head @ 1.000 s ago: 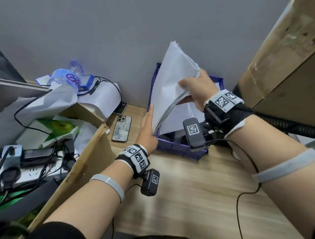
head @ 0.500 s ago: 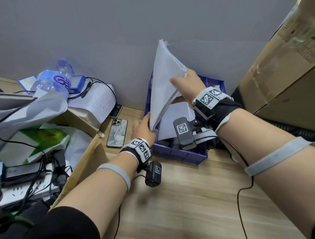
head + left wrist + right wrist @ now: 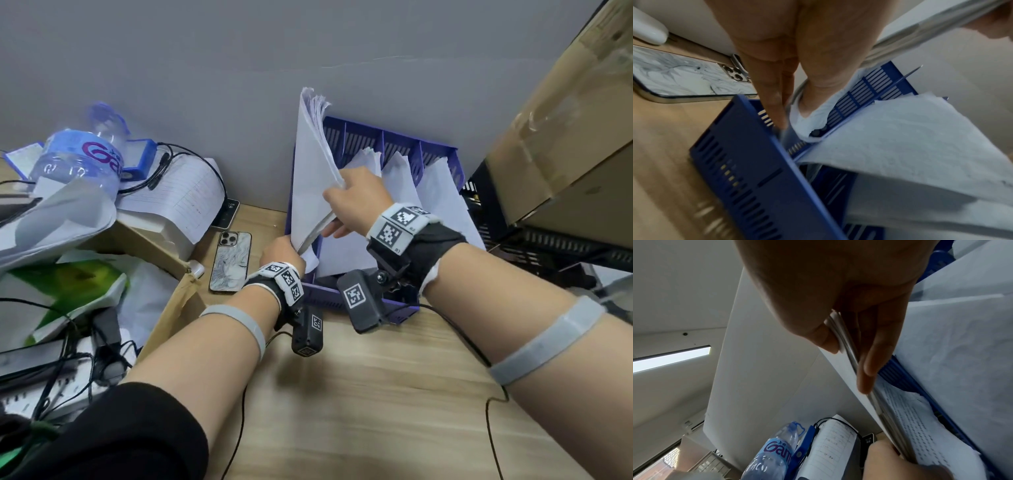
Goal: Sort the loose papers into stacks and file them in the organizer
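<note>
Right hand pinches the paper stack; left hand grips its bottom corner over the organizer at the table's back edge. Better to square the edges, then lower it straight into the leftmost slot.

Wooden desk — on it the blue organizer, a phone, cardboard boxes.

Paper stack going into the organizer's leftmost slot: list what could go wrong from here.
1. The paper stack is fanned at its top corner, so loose sheets may slip out of the right hand pinch.
2. A bottom corner curls by the left hand at the purple organizer wall and may crumple.
3. The phone lies right beside the organizer; a shove could knock it.
</note>
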Demonstrator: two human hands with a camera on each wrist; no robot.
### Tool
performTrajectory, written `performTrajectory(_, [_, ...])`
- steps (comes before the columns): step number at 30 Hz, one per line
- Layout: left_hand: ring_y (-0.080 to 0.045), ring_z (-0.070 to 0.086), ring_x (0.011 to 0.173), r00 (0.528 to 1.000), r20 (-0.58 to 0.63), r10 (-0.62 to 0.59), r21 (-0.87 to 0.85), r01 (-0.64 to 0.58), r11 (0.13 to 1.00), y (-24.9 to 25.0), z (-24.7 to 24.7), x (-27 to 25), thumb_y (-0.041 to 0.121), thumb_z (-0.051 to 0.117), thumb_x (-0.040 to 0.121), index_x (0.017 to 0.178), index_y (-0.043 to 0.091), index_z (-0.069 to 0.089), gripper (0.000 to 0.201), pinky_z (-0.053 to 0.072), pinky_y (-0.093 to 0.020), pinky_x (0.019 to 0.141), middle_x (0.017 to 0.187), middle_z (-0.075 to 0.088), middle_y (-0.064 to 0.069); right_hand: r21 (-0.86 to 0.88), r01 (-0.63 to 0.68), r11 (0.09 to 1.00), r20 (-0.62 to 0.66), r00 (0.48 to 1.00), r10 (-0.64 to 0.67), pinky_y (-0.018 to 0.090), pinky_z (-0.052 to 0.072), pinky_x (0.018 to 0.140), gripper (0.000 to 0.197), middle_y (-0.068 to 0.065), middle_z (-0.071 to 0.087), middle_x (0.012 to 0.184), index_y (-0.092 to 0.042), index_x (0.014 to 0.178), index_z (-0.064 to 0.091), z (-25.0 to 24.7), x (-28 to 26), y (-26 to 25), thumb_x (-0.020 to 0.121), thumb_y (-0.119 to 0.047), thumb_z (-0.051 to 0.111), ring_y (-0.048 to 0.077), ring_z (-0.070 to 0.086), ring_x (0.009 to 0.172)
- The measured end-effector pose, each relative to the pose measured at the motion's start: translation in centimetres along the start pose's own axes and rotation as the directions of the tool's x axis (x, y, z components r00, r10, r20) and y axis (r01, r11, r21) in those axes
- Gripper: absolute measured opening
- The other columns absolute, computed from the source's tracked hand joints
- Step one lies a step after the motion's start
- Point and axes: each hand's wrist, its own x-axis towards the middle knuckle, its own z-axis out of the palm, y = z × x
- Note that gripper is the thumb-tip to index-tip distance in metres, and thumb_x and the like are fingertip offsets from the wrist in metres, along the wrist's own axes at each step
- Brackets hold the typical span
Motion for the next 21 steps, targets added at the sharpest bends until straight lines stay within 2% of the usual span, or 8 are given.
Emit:
performTrajectory(4, [-0.036,0.063,0.088,0.999,0.011,0.034,0.024,-0.035,0.999,-0.8,0.7,-0.9,0.016,0.058,0.087,0.101,0.014,0.065,0.016,0.044,-0.033,0.069,0.089,0.065,-0.011,-0.008,-0.075,0.997,0.021,0.997,0.075,0.053,0.061,0.064,0.009,0.018,0.056,0.066,-0.008,0.079,0.041,0.6,-0.2,1.2,0.087,-0.007,0.037,0.036,0.073,0.057])
performTrajectory(8, [-0.034,0.064,0.088,0.994,-0.065,0.088,-0.089,-0.093,0.992,-0.4,1.3,-1.3,0.022,0.056,0.09,0.109,0.021,0.064,0.02,0.043,-0.031,0.068,0.094,0.069,-0.008,0.053,-0.068,0.996,0.002,0.998,0.068,0.06,0.059,0.067,0.009,0.023,0.06,0.067,-0.008,0.078,0.042,0.2,0.4,1.5,0.084,-0.011,0.037,0.042,0.072,0.059])
performTrajectory(10, [-0.034,0.065,0.092,0.993,-0.09,0.074,-0.161,-0.088,0.983,0.1,1.3,-1.3,0.026,0.051,0.093,0.118,0.023,0.061,0.027,0.049,-0.033,0.072,0.099,0.069,-0.009,0.089,-0.03,0.996,-0.036,0.999,0.033,0.059,0.059,0.065,0.01,0.022,0.059,0.069,-0.007,0.079,0.044,0.1,0.5,1.5,0.083,-0.013,0.037,0.042,0.071,0.058])
performTrajectory(12, [-0.036,0.064,0.099,0.998,-0.013,0.053,-0.188,-0.055,0.981,0.5,1.4,-1.1,0.025,0.045,0.093,0.131,0.021,0.054,0.039,0.052,-0.038,0.083,0.111,0.068,-0.012,0.085,-0.016,0.996,-0.04,0.999,0.019,0.058,0.059,0.064,0.01,0.018,0.058,0.065,-0.009,0.077,0.042,0.4,0.4,1.7,0.085,-0.013,0.038,0.04,0.072,0.058])
performTrajectory(15, [-0.037,0.063,0.101,0.986,0.157,0.061,-0.125,-0.041,0.991,0.8,1.6,-0.8,0.031,0.034,0.097,0.123,0.015,0.059,0.04,0.048,-0.036,0.082,0.115,0.067,-0.017,-0.021,-0.022,1.0,-0.024,0.999,0.022,0.049,0.061,0.063,0.021,0.014,0.052,0.061,-0.012,0.068,0.034,1.2,0.4,2.3,0.088,-0.015,0.041,0.041,0.072,0.062])
performTrajectory(18, [-0.037,0.063,0.1,0.981,0.188,0.054,-0.144,-0.027,0.989,0.8,1.5,-1.2,0.037,0.033,0.1,0.107,0.011,0.064,0.041,0.049,-0.036,0.081,0.103,0.067,-0.017,-0.097,-0.01,0.995,-0.062,0.998,0.004,0.038,0.055,0.056,0.029,0.008,0.05,0.054,-0.011,0.065,0.034,1.4,0.2,2.5,0.092,-0.018,0.043,0.035,0.072,0.063])
performTrajectory(19, [-0.038,0.064,0.098,0.982,0.184,0.041,-0.162,-0.011,0.987,0.6,1.6,-1.2,0.039,0.034,0.1,0.095,0.011,0.063,0.041,0.048,-0.036,0.079,0.096,0.066,-0.017,-0.069,0.014,0.998,-0.047,0.999,-0.017,0.037,0.057,0.057,0.028,0.008,0.055,0.054,-0.008,0.068,0.038,1.5,0.1,2.5,0.094,-0.019,0.043,0.031,0.073,0.061])
performTrajectory(21, [-0.04,0.066,0.095,0.988,0.157,0.006,-0.259,0.035,0.965,0.3,1.6,-1.5,0.044,0.039,0.098,0.084,0.01,0.062,0.044,0.051,-0.04,0.08,0.093,0.068,-0.021,-0.017,0.066,0.998,0.011,0.998,-0.066,0.042,0.062,0.065,0.026,0.012,0.069,0.071,-0.002,0.088,0.054,1.7,-0.3,2.6,0.098,-0.023,0.043,0.025,0.075,0.066])
